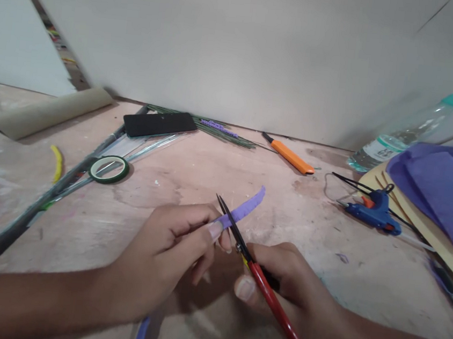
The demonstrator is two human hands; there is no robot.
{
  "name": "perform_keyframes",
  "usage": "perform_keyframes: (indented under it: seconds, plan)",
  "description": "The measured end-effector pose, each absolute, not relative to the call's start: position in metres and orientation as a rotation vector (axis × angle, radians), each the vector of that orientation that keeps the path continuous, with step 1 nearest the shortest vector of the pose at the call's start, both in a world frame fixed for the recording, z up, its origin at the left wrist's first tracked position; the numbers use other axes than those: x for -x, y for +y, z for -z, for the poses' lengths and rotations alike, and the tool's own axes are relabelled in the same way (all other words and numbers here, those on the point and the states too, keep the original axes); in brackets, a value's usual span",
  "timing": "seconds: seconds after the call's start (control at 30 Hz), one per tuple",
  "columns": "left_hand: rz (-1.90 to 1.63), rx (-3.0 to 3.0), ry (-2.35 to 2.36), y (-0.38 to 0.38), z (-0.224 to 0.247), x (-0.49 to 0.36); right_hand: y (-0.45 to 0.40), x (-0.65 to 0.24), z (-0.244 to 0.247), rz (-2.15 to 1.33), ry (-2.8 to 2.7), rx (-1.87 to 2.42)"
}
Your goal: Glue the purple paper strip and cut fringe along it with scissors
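Note:
A narrow purple strip (248, 206) is pinched between the thumb and fingers of my left hand (178, 245), its free end pointing up and to the right. My right hand (286, 278) grips a pair of scissors (265, 287) with red handles and dark blades. The blades lie across the strip just beyond my left thumb, slightly apart at the tips. Below my left wrist, part of another purple strip (141, 336) shows on the table. My left forearm hides the rest of it.
Left of my hands lie a roll of green tape (109, 169), a black phone (159, 124) and a cardboard tube (50, 113). An orange utility knife (291, 156) rests near the wall. At right are a blue glue gun (374, 211), a plastic bottle (400, 136) and purple sheets (445, 187).

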State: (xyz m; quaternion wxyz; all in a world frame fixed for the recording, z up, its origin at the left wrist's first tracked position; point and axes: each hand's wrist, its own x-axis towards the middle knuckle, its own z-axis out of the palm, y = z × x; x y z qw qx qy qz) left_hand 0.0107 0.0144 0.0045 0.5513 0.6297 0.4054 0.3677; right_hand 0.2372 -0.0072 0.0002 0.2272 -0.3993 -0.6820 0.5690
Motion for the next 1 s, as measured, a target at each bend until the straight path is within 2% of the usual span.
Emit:
perform_keyframes:
  seconds: [0.33,0.63,1.0]
  plan:
    - [-0.874,-1.522,0.971,0.0125,-0.0064,-0.0103,-0.0057,-0.235,-0.0017,-1.711,-1.759,0.996]
    - [-0.973,-1.544,1.046,0.0136,-0.0109,-0.011,-0.0083,-0.2397,0.0017,-1.64,-1.839,1.048]
    - [-0.908,-1.601,1.001,0.0105,-0.0091,-0.0123,-0.0088,-0.2381,-0.0027,-1.604,-1.887,1.105]
